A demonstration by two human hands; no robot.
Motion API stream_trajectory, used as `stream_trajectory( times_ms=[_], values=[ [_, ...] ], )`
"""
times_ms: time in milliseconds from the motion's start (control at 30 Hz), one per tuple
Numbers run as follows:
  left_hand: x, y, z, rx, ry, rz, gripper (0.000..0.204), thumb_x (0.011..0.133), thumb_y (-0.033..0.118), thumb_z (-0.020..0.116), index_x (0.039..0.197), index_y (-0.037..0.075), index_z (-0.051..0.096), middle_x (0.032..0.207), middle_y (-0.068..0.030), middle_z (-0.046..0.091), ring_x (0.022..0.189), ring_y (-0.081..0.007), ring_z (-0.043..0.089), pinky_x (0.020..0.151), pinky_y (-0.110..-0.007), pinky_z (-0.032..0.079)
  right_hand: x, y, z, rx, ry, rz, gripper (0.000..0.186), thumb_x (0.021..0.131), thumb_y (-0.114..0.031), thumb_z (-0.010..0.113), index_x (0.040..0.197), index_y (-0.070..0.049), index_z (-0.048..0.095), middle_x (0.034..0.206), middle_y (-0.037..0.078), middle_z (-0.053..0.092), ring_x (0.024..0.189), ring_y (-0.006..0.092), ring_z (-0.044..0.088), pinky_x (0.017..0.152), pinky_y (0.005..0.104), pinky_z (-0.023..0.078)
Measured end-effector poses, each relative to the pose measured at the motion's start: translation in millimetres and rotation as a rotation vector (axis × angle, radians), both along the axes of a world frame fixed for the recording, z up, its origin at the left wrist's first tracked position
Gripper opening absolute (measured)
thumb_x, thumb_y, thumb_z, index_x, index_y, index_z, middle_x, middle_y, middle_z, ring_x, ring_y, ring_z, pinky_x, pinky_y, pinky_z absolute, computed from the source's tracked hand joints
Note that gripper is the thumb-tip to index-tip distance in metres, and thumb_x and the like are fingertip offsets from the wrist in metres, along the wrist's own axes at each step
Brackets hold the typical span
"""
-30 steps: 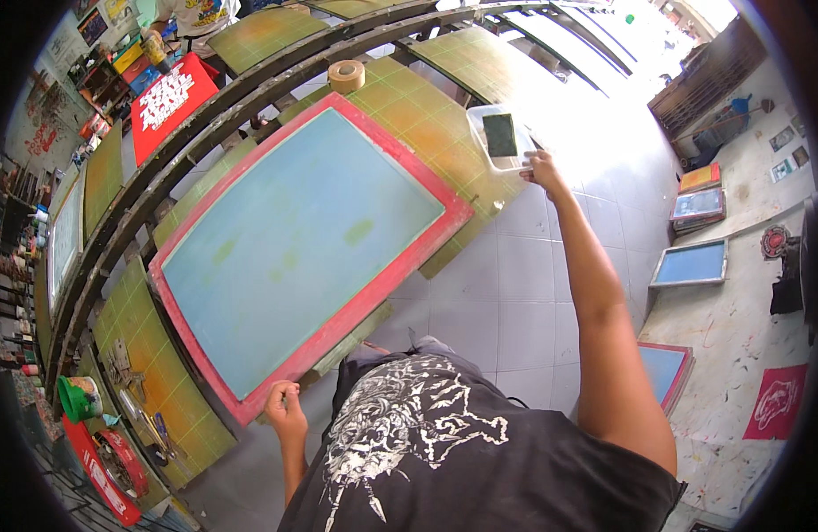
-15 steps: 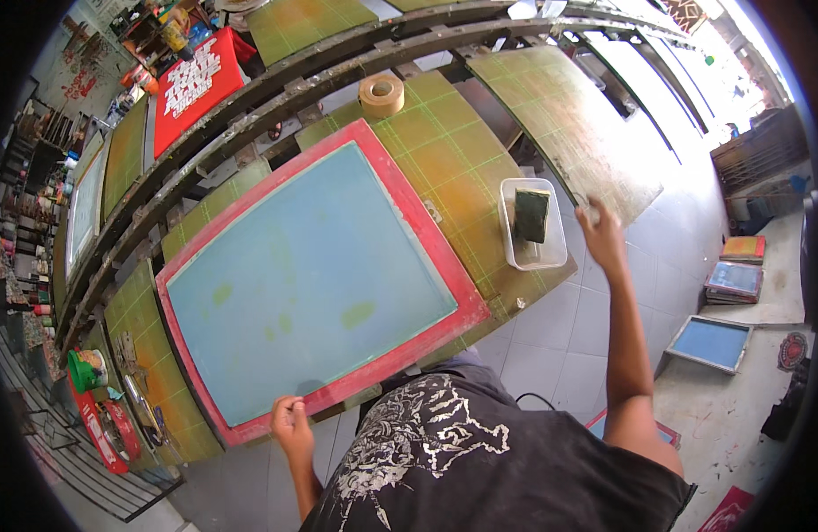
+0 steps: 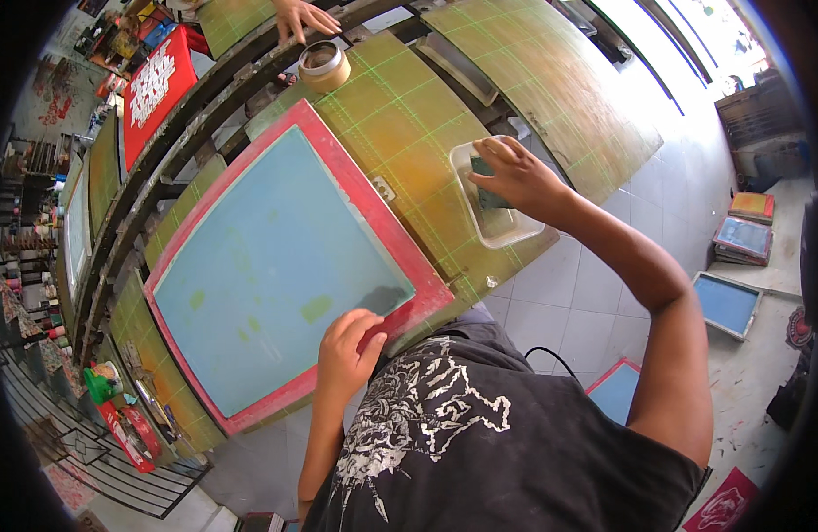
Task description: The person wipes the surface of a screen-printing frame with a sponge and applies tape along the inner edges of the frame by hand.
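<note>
A silkscreen frame with a red border and blue mesh (image 3: 276,257) lies on a green-and-orange board in front of me. My left hand (image 3: 345,350) hovers at its near right edge, fingers loosely spread and holding nothing. A dark shadow falls on the mesh beside it. To the right, my right hand (image 3: 514,173) reaches into a clear plastic tub (image 3: 508,238), its fingers closed over a dark green sponge-like block (image 3: 490,193). My palm and fingers hide part of the block.
Another person's hand (image 3: 304,18) is beside a roll of tan tape (image 3: 324,67) at the far edge. Dark rails (image 3: 232,89) run behind the boards. Farther left hangs a red printed cloth (image 3: 159,89). A green-rimmed pot (image 3: 101,383) stands at left; smaller screens (image 3: 726,303) lie at right.
My right hand has moved left into the tub and closed on the block. My left hand has risen and shifted right, its fingers opening. Another person's hand has appeared by the tape.
</note>
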State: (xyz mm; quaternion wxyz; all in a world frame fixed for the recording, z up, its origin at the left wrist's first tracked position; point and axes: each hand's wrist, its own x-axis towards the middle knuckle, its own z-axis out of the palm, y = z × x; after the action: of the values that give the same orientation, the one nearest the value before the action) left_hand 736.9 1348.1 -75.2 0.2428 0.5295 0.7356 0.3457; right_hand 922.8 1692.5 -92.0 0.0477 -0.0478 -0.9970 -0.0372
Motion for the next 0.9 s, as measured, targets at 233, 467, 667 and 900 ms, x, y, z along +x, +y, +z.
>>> stream_trajectory(
  times_ms=[233,467,667,900],
  values=[
    [16,23,4,0.009,-0.018,-0.070,0.023,0.085,0.019,0.066,0.101,0.003,0.064,0.104,-0.0130,0.063,0.095,-0.0330,0.060,0.084,-0.040,0.048,-8,12,-9,0.200,-0.136,0.171,0.022,0.078,-0.015,0.061,0.099,-0.010,0.065,0.132,0.012,0.051,0.129,0.0257,0.042,0.105,0.0373,0.034],
    [43,-3,-5,-0.089,-0.256,0.051,0.024,0.088,0.020,0.064,0.104,0.002,0.063,0.105,-0.0136,0.063,0.096,-0.0308,0.061,0.085,-0.036,0.048,-2,13,34,-0.043,-0.213,0.060,0.042,0.064,-0.015,0.070,0.103,-0.004,0.061,0.129,0.014,0.054,0.128,0.0260,0.044,0.104,0.0367,0.037],
    [47,-24,-22,-0.025,-0.281,0.126,0.022,0.087,0.016,0.064,0.104,0.001,0.063,0.103,-0.0128,0.063,0.093,-0.0271,0.061,0.085,-0.035,0.048,29,6,46,-0.469,-0.032,-0.319,0.053,0.072,-0.023,0.069,0.120,-0.004,0.057,0.116,0.014,0.061,0.110,0.0310,0.057,0.094,0.0402,0.045],
    [51,-50,-29,0.016,-0.365,0.250,0.017,0.085,0.006,0.063,0.101,0.000,0.063,0.099,-0.0104,0.063,0.089,-0.0201,0.061,0.083,-0.031,0.047,49,-12,-6,-1.879,0.428,-0.840,0.047,0.093,-0.036,0.050,0.130,-0.006,0.051,0.109,0.014,0.061,0.100,0.0214,0.062,0.086,0.0315,0.050]
  ],
)
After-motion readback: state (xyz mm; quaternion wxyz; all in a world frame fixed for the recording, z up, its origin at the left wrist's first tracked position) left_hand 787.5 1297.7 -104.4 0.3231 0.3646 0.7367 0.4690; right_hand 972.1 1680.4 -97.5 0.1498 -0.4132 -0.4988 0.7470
